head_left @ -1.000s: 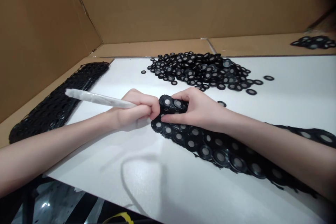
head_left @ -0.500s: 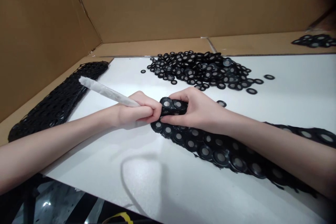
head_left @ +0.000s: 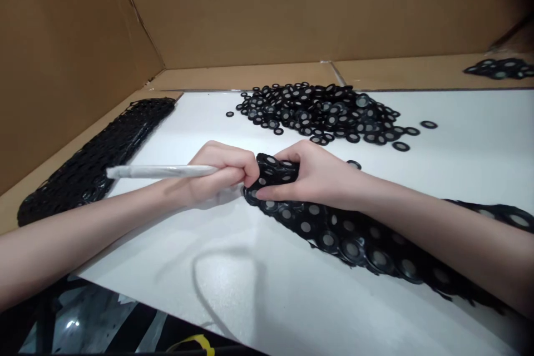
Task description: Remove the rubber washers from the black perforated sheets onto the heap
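Note:
My left hand [head_left: 221, 169] is closed around a white rod [head_left: 161, 171], which looks wrapped and points left over the forearm. The rod's other end is hidden in my fist. A black sheet [head_left: 329, 240] of joined rings with pale round centres runs from my hands to the lower right. My right hand [head_left: 308, 172] grips its near-left end, which is folded up between thumb and fingers. My left knuckles are against or right beside that folded end; I cannot tell whether they touch it. My right forearm passes over part of the sheet.
Loose black rings [head_left: 317, 108] are heaped at the back of the white board [head_left: 175, 267], with a few strays around. A black perforated sheet stack [head_left: 95, 156] lies at left. More black pieces [head_left: 500, 68] rest at far right. Cardboard walls [head_left: 271, 5] stand behind and left.
The white rod has swung from slanting up-left to nearly level as my left wrist turned. The folded end of the black sheet has tilted slightly in my right hand's grip.

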Motion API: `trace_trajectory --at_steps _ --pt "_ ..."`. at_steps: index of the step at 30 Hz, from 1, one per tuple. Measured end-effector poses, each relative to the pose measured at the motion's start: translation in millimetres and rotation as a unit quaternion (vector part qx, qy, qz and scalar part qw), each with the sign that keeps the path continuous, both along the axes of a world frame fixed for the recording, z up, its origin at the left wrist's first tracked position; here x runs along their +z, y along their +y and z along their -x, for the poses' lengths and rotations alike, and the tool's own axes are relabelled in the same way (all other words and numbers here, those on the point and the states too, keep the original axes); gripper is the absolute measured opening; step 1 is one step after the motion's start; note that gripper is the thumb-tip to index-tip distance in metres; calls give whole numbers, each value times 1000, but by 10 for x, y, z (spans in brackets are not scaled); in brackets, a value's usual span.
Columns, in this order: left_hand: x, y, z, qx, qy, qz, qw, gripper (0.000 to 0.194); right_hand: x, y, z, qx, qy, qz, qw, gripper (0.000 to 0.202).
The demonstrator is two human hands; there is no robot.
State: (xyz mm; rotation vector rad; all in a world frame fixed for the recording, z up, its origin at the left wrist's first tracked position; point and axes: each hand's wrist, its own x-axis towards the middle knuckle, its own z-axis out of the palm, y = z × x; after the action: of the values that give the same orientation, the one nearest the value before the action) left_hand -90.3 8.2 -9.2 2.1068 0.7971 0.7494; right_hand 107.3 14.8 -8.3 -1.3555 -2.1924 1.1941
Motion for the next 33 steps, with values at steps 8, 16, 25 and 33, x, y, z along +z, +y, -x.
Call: trace_trajectory --at_steps 8,16,25,33 --pt "-9 0 20 -27 -16 124 992 20 -9 4 -13 17 20 5 1000 25" --pt "5 -9 7 -52 38 122 990 22 -12 -54 8 18 24 -18 999 26" --pt "45 3 -5 -94 51 164 981 23 31 -78 39 27 -4 -16 999 32" --pt "-4 99 69 -43 -6 254 966 19 17 -76 17 32 -1 -15 999 28"
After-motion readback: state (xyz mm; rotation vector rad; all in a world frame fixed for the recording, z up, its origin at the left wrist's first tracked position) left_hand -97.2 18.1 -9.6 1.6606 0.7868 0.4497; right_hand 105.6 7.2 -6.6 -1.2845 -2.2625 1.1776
